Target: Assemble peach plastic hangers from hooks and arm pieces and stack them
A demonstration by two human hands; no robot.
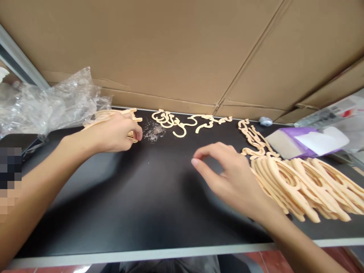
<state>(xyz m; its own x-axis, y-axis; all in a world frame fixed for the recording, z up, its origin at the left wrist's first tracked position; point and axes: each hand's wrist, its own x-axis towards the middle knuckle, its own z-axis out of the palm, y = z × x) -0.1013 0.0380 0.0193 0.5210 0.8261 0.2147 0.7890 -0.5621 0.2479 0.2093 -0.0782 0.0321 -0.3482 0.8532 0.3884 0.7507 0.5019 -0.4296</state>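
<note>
My left hand (pixel 118 131) is over a pile of pale wooden pieces (pixel 129 111) at the left back of the black table (pixel 148 204). Its fingers curl down among the pieces, and what they grip, if anything, is hidden. Above the middle right of the table is my right hand (pixel 227 170), thumb and forefinger tips brought together in a pinch with nothing visible between them. To its right lie rows of long, flat wooden cut-outs (pixel 301 185) with curved openings, leaning on each other.
Small curved wooden hooks (pixel 179 131) and wavy wooden bits (pixel 251 136) lie along the back. Wood crumbs (pixel 153 131) are scattered nearby. Clear plastic wrap (pixel 57 102) is at left, a purple tissue pack (pixel 295 142) at right. A cardboard wall (pixel 159 49) stands behind.
</note>
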